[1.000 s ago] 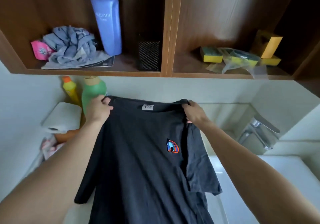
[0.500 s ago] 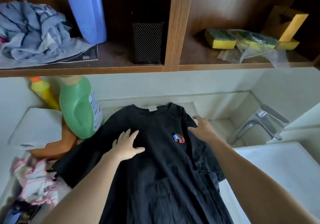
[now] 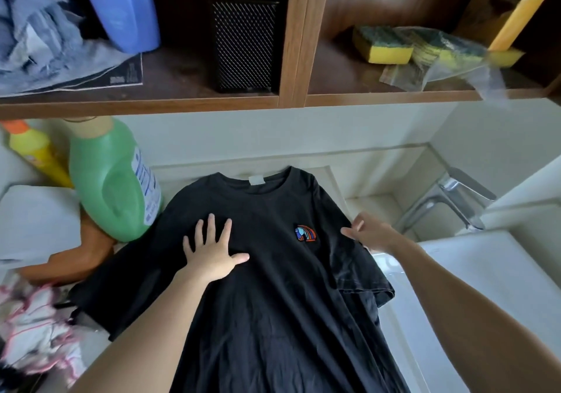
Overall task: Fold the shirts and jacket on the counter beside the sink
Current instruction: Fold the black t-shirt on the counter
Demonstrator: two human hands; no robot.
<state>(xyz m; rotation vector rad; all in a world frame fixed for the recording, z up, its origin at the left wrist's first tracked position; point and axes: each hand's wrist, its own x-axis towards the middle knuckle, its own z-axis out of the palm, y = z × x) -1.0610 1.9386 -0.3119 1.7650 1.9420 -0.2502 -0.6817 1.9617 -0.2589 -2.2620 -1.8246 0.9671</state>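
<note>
A black T-shirt [image 3: 273,295] with a small coloured chest patch lies face up and spread out on the white counter [image 3: 194,174], collar toward the wall. My left hand [image 3: 212,250] rests flat on its chest, fingers apart. My right hand [image 3: 373,234] touches the shirt's right shoulder near the sleeve seam, fingers loosely curled; whether it pinches the cloth is hard to tell. The right sleeve hangs over the edge of the sink [image 3: 473,271]. A crumpled white and pink garment [image 3: 36,329] lies at the left.
A green bottle [image 3: 112,186] and a yellow bottle [image 3: 33,155] stand at the back left beside a white box [image 3: 36,219] on an orange object. A chrome tap [image 3: 452,201] is at the right. The wooden shelf [image 3: 151,98] above holds a blue bottle, cloth and sponges.
I held the shirt up by its shoulders, then laid it down on the counter. My left hand now presses flat on the chest and my right hand sits at the right shoulder.
</note>
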